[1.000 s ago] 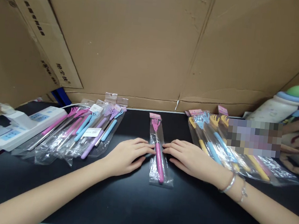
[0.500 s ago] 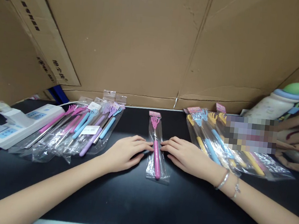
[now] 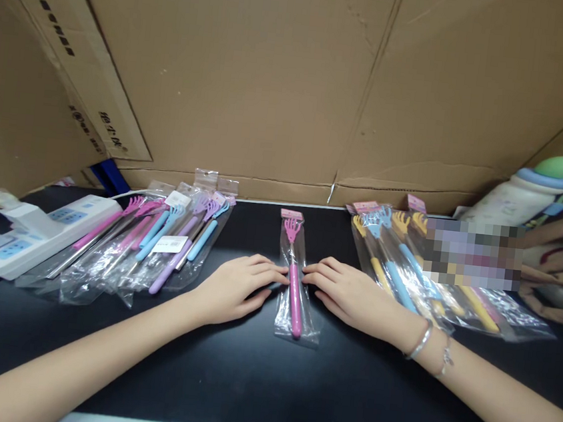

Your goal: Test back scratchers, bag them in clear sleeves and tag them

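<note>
A pink back scratcher [image 3: 295,300] in a clear plastic sleeve lies on the black table [image 3: 243,381], its claw end pointing away from me. My left hand [image 3: 239,289] rests flat at its left side, fingers stretched out, fingertips at the sleeve's edge. From the right, my right hand [image 3: 348,290] lies likewise, its fingertips by the sleeve. Neither hand grips anything. Bagged pink, blue and purple back scratchers [image 3: 169,268] lie in a group at the left. Another bagged group, with yellow and blue back scratchers [image 3: 399,285], lies beyond my right hand and is partly hidden by it.
A white power strip [image 3: 45,233] with plugs in it sits at the far left. Cardboard [image 3: 255,81] stands along the table's back edge. At the back right a pale bottle [image 3: 508,201] with a green top leans; a blurred patch is near it.
</note>
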The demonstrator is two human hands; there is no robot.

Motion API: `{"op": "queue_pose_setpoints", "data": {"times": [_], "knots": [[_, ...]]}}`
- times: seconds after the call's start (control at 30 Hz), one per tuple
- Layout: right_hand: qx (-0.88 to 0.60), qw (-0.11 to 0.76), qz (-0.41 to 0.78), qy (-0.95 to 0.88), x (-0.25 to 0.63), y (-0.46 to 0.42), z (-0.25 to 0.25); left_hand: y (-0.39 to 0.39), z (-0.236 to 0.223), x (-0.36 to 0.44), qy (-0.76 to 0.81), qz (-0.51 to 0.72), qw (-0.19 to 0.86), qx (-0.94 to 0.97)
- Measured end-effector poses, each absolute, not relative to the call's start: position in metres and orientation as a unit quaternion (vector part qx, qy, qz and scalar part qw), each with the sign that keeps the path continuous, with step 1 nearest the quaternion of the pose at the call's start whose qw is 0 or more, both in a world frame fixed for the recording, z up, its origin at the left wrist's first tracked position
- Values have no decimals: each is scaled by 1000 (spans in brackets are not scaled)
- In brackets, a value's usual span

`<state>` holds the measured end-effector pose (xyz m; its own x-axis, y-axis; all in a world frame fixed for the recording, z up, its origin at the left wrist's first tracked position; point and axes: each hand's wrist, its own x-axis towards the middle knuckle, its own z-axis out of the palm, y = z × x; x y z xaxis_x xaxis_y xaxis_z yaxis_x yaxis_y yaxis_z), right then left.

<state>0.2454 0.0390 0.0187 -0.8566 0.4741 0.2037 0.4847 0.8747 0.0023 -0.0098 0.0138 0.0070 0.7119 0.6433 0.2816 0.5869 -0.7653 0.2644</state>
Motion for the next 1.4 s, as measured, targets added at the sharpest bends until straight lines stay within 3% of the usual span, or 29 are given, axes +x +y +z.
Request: {"op": "queue_pose_setpoints", "data": {"times": [1.27,1.4], "knots": [[-271,170,-36,-947,238,27,14,14,4,-10,334,171,65,925],[-257,148,-6,-955,235,17,15,14,4,-11,340,175,55,923]]}}
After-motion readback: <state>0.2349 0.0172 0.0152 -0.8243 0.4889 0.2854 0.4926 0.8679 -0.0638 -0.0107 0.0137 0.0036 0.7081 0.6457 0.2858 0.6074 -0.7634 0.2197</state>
